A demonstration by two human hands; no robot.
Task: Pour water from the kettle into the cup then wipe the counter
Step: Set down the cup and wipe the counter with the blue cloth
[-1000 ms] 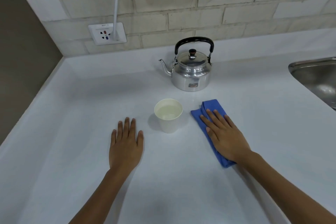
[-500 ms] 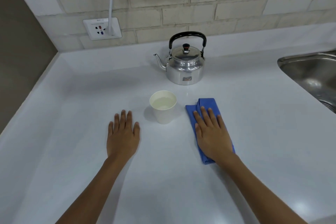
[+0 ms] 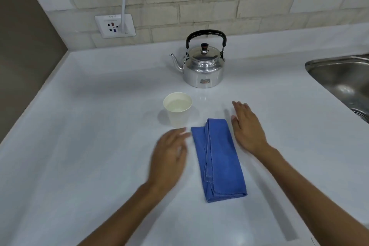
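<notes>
A shiny metal kettle (image 3: 203,68) with a black handle stands upright at the back of the white counter (image 3: 89,146), spout pointing left. In front of it, to the left, a white paper cup (image 3: 177,109) holds water. A folded blue cloth (image 3: 218,160) lies flat on the counter with no hand on it. My right hand (image 3: 246,128) is just right of the cloth, fingers apart, holding nothing. My left hand (image 3: 169,156) is blurred just left of the cloth, near the cup's base, also holding nothing.
A steel sink (image 3: 345,80) is sunk into the counter at the right edge. A wall socket (image 3: 115,25) with a white cable plugged in sits on the brick wall behind. The counter's left edge meets a dark wall.
My right hand lifted off the blue cloth and moved to its right side. My left hand shifted right, toward the cloth. The cloth now lies uncovered.
</notes>
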